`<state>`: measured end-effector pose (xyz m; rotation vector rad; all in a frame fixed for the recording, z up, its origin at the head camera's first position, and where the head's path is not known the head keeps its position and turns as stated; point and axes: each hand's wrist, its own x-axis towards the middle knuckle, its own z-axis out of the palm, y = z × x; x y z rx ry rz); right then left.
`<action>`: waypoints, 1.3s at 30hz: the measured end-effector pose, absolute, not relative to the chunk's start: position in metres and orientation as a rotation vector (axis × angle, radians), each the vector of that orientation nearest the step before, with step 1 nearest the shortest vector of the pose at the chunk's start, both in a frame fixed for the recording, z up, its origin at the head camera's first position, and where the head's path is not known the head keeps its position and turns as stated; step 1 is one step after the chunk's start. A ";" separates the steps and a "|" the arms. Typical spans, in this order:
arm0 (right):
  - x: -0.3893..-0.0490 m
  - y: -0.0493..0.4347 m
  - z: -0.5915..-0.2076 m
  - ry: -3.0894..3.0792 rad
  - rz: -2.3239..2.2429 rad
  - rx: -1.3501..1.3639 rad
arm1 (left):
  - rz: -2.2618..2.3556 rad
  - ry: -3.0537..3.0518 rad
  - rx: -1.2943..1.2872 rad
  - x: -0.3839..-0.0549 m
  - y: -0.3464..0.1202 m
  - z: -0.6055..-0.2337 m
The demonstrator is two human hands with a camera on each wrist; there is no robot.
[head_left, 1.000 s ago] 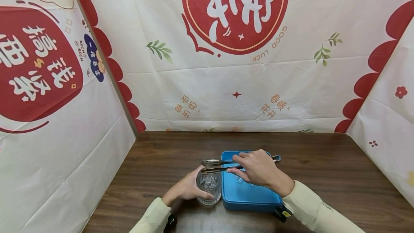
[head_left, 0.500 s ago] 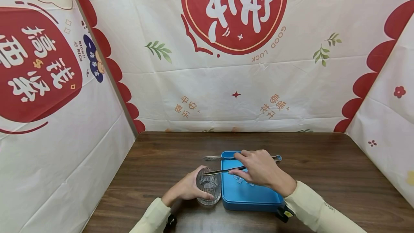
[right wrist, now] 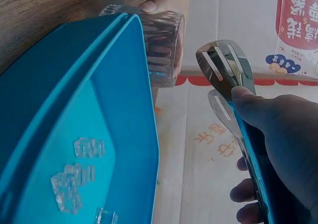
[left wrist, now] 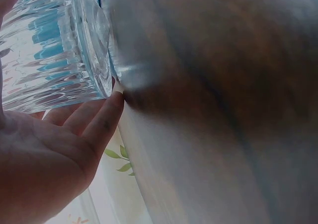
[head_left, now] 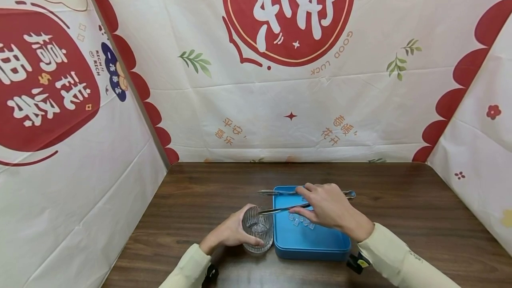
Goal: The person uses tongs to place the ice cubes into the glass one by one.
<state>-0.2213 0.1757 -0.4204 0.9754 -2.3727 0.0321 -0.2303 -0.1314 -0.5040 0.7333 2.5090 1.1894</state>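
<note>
On the table stands a ribbed clear glass (head_left: 256,241), with my left hand (head_left: 232,234) curled around its left side. Something clear shows at the glass's bottom, but I cannot tell if it is a cube. My right hand (head_left: 330,206) holds metal tongs (right wrist: 223,67) over the blue box (head_left: 312,254). The tongs' arms are spread apart with nothing between the slotted tips; in the head view the nearer tip overlaps the glass's far rim. Several clear cubes (right wrist: 89,147) lie on the box floor below the right hand.
The box's left wall stands close beside the glass. Dark wooden table (head_left: 212,181) surrounds both. A printed white cloth (head_left: 264,101) hangs behind the table's far edge, with more cloth at both sides.
The tongs' arms have spread from close together to wide apart. My right hand has shifted slightly right with them, uncovering more cubes. My left hand and the glass have stayed put.
</note>
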 end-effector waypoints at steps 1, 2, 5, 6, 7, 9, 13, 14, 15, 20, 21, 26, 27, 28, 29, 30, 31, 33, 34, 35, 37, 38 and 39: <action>-0.221 0.177 -0.421 -2.372 0.035 0.974 | 1.193 2.506 0.737 -0.230 -0.131 -0.504; -0.221 0.179 -0.421 -2.371 0.034 0.972 | 1.195 2.504 0.741 -0.230 -0.131 -0.505; -0.222 0.183 -0.421 -2.373 0.041 0.967 | 1.201 2.505 0.752 -0.230 -0.131 -0.505; -0.222 0.184 -0.422 -2.373 0.047 0.964 | 1.208 2.503 0.753 -0.231 -0.131 -0.505; -0.222 0.186 -0.422 -2.375 0.049 0.960 | 1.212 2.503 0.753 -0.231 -0.131 -0.505; -0.222 0.188 -0.422 -2.379 0.053 0.953 | 1.222 2.500 0.755 -0.231 -0.131 -0.505; -0.223 0.193 -0.422 -2.393 0.053 0.933 | 1.239 2.493 0.760 -0.231 -0.131 -0.506; -0.223 0.195 -0.423 -2.394 0.052 0.929 | 1.241 2.493 0.762 -0.231 -0.131 -0.506; -0.224 0.196 -0.423 -2.394 0.051 0.926 | 1.241 2.495 0.763 -0.231 -0.131 -0.506; -0.225 0.202 -0.424 -2.385 0.050 0.918 | 1.238 2.501 0.775 -0.232 -0.132 -0.505; -0.225 0.203 -0.425 -2.387 0.053 0.915 | 1.233 2.502 0.777 -0.232 -0.132 -0.505; -0.227 0.207 -0.427 -2.413 0.047 0.893 | 1.228 2.501 0.790 -0.232 -0.132 -0.507; -0.227 0.208 -0.427 -2.423 0.046 0.887 | 1.230 2.499 0.791 -0.232 -0.132 -0.507; -0.227 0.208 -0.427 -2.435 0.039 0.880 | 1.233 2.497 0.791 -0.231 -0.132 -0.507; -0.227 0.209 -0.428 -2.450 0.037 0.870 | 1.234 2.498 0.790 -0.231 -0.132 -0.507; -0.227 0.210 -0.428 -2.466 0.033 0.859 | 1.236 2.498 0.788 -0.231 -0.132 -0.507; -0.227 0.210 -0.428 -2.484 0.034 0.848 | 1.237 2.498 0.786 -0.231 -0.132 -0.507; -0.227 0.212 -0.429 -2.522 0.034 0.825 | 1.237 2.497 0.781 -0.231 -0.132 -0.507; -0.227 0.212 -0.429 -2.539 0.030 0.814 | 1.236 2.498 0.779 -0.231 -0.132 -0.507; -0.227 0.212 -0.430 -2.554 0.032 0.805 | 1.234 2.499 0.777 -0.231 -0.132 -0.507; -0.227 0.213 -0.430 -2.580 0.033 0.792 | 1.231 2.499 0.775 -0.231 -0.132 -0.507; -0.227 0.213 -0.430 -2.591 0.031 0.785 | 1.229 2.499 0.773 -0.231 -0.132 -0.507; -0.227 0.214 -0.430 -2.600 0.029 0.781 | 1.227 2.499 0.772 -0.231 -0.132 -0.506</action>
